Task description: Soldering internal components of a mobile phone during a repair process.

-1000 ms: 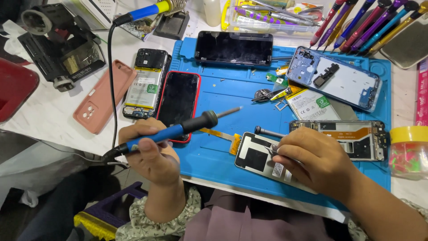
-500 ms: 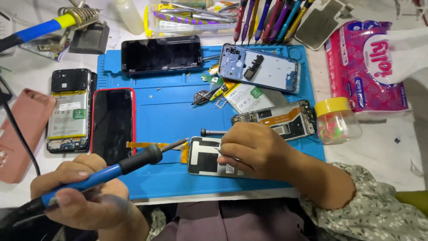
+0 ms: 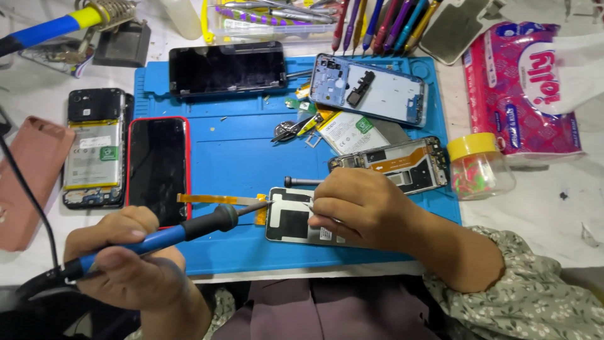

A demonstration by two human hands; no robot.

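Lying at the far left on the white table (image 3: 553, 214), a salmon-pink phone case (image 3: 28, 179), and beside it an opened phone (image 3: 94, 148) with its battery exposed. Just right of that, resting half on the blue work mat (image 3: 233, 157), a red-edged phone (image 3: 157, 170) with a dark screen. Gripping a blue-handled soldering iron (image 3: 157, 236) low at the left, the left hand (image 3: 123, 264), fingers clenched around the handle, black cord trailing off toward the bottom-left corner. Pointing up and to the right, the iron's tip, meeting the yellow flex end at the left edge of a small phone part (image 3: 289, 217), white with a black square, near the front edge of the mat. Stretching left from that spot, a thin orange flex cable (image 3: 217, 199). Resting on the right side of the same part, the right hand (image 3: 368, 208), fingers curled and pinching fine tweezers (image 3: 308, 205) whose tip pokes out toward the iron. Further back on the mat, a dark-screened phone (image 3: 226, 69), a blue phone frame (image 3: 371, 88), a loose battery (image 3: 346, 132) and an open phone chassis (image 3: 396, 164) just behind the right hand. Off the mat to the right, a small yellow-lidded jar (image 3: 478, 167) and a pink tissue pack (image 3: 522, 88). Along the back edge, a row of coloured tool handles (image 3: 384, 22).
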